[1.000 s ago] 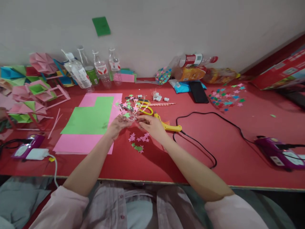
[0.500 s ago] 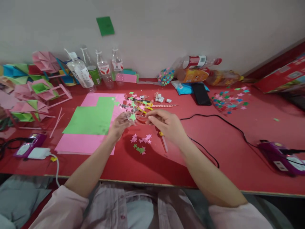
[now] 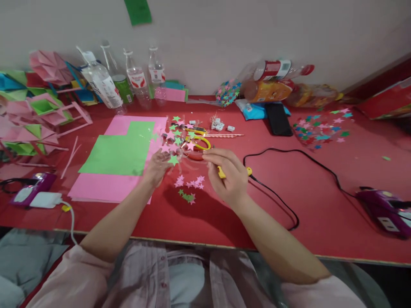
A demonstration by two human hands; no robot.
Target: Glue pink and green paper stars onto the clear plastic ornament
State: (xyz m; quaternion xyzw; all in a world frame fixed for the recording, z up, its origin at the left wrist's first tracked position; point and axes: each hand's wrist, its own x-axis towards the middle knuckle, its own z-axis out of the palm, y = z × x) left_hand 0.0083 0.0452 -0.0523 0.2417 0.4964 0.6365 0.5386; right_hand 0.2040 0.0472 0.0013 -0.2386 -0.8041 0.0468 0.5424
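Observation:
My left hand is closed round the near end of a clear plastic piece dotted with pink and green stars. Its outline is hard to see. To its right, my right hand has thumb and fingertips drawn together beside thin clear strands; whatever they pinch is too small to make out. Partly hidden behind this hand lies a yellow-tipped tool. Loose pink stars and green stars lie on the table below. Yellow-handled scissors rest behind the plastic.
Green paper overlaps pink sheets on the left. Bottles and paper shapes stand behind. A star-covered ball, phone and starred clear sheet are at right. A black cord reaches a purple power strip.
My right hand has drawn slightly right and down, away from the starred plastic, and covers more of the yellow-tipped tool. My left hand keeps its hold. The view has shifted a little.

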